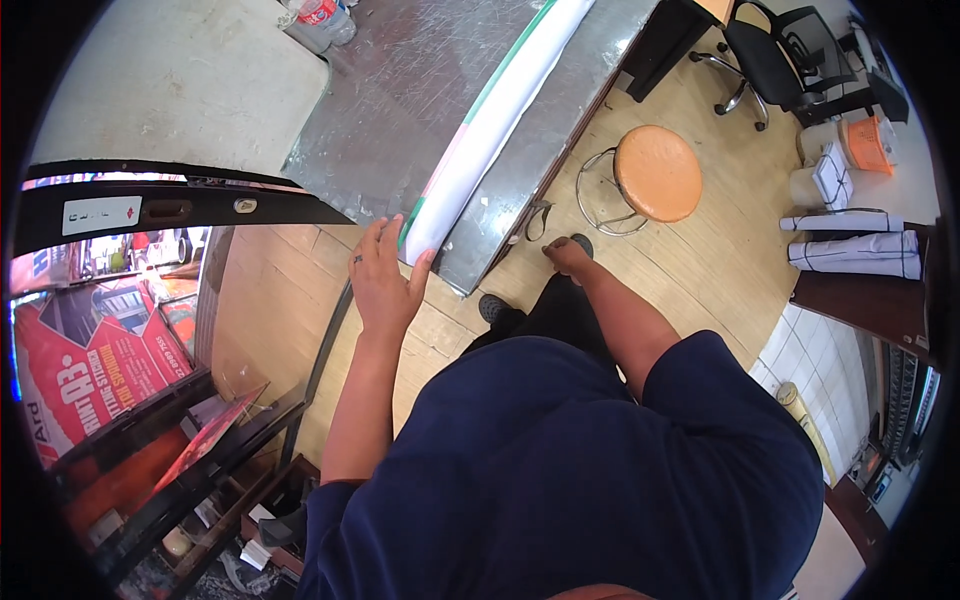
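A long white roll (480, 150) of sheet material, with green and pink along its left edge, lies lengthwise on a scratched metal-topped table (390, 90). My left hand (385, 275) is at the roll's near end, fingers stretched out on its left side and thumb apart on the right. It seems to touch that end without closing round it. My right hand (568, 257) hangs low in front of me, beside the table's near corner, with its fingers curled in. Whatever it may hold is hidden.
An orange round stool (657, 173) stands right of the table, with a black office chair (775, 55) farther off. Tied white rolls (855, 254) lie on a cabinet at the right. A dark door-like frame (290, 206) and a red printed banner (95, 370) are at the left.
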Action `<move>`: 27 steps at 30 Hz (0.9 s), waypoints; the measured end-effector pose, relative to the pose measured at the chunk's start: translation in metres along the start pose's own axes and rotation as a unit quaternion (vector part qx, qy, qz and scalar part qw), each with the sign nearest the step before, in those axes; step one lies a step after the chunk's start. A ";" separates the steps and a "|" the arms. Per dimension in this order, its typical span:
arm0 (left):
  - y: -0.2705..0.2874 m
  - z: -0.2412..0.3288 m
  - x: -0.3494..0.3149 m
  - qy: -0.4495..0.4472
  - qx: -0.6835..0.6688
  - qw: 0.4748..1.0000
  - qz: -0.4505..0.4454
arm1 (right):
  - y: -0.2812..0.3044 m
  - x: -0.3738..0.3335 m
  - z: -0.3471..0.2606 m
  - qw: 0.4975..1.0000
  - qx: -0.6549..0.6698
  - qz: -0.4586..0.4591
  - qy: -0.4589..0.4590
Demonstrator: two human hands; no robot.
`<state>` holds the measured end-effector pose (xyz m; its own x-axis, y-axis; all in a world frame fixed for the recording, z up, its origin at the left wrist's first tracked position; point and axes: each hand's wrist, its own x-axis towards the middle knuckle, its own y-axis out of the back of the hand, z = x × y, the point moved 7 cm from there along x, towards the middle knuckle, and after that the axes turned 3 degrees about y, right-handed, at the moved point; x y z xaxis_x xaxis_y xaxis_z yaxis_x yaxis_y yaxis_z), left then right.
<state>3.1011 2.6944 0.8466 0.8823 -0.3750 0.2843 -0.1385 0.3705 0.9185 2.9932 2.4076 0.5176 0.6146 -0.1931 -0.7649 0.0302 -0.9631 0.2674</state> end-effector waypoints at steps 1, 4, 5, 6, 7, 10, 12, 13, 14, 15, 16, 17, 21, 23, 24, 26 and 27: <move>0.002 0.001 -0.002 -0.004 -0.015 1.000 0.017 | 0.002 0.004 0.004 1.000 -0.024 -0.006 -0.009; 0.019 0.018 -0.004 -0.043 -0.070 0.995 0.055 | 0.017 0.036 0.034 0.998 -0.063 0.024 -0.019; 0.023 0.024 -0.015 -0.046 -0.120 0.991 0.031 | 0.022 0.049 0.039 0.995 -0.083 0.054 -0.015; 0.031 0.032 -0.030 -0.047 -0.167 0.985 0.007 | 0.019 0.059 0.037 0.995 -0.082 0.048 -0.013; 0.031 0.054 -0.036 -0.088 -0.232 0.964 -0.099 | 0.025 0.067 0.030 0.987 -0.116 0.104 0.037; 0.011 0.117 -0.044 -0.093 -0.414 0.817 -0.389 | 0.028 0.098 0.005 0.969 -0.139 0.163 0.124; -0.039 0.123 -0.053 0.073 -0.468 0.741 -0.476 | 0.036 0.120 0.007 0.964 -0.129 0.178 0.152; -0.074 0.122 -0.070 0.230 -0.503 0.633 -0.542 | 0.035 0.139 0.022 0.972 -0.167 0.104 0.129; -0.105 0.120 -0.082 0.226 -0.503 0.632 -0.544 | 0.031 0.151 0.029 0.972 -0.204 0.024 0.110; -0.138 0.104 -0.106 0.262 -0.491 0.639 -0.531 | 0.012 0.144 0.022 0.980 -0.178 -0.007 0.091; -0.159 0.085 -0.129 0.311 -0.474 0.648 -0.509 | -0.019 0.114 -0.013 0.958 -0.255 -0.028 0.131; -0.173 0.086 -0.131 0.312 -0.474 0.651 -0.504 | -0.032 0.092 -0.025 0.956 -0.207 -0.050 0.203; -0.208 0.105 -0.091 0.392 -0.479 0.658 -0.429 | 0.005 0.093 -0.045 0.952 -0.048 0.116 0.278; -0.175 0.204 -0.022 0.066 -0.415 0.732 -0.536 | 0.142 0.132 0.087 0.792 0.358 0.493 0.027; -0.115 0.185 0.000 -0.002 -0.316 0.822 -0.474 | 0.094 0.103 0.013 0.834 0.367 0.410 0.033; -0.072 0.176 0.019 -0.105 -0.291 0.908 -0.282 | 0.118 -0.012 -0.148 0.814 0.406 0.367 0.197; -0.069 0.170 0.034 -0.094 -0.157 0.962 -0.201 | 0.136 -0.049 -0.179 0.810 0.318 0.403 0.286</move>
<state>3.0642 2.5119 0.8395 0.7353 -0.6777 -0.0060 0.3661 0.3897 0.8450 3.1084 2.3193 0.6961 0.5031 -0.8629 -0.0484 -0.8615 -0.5052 0.0503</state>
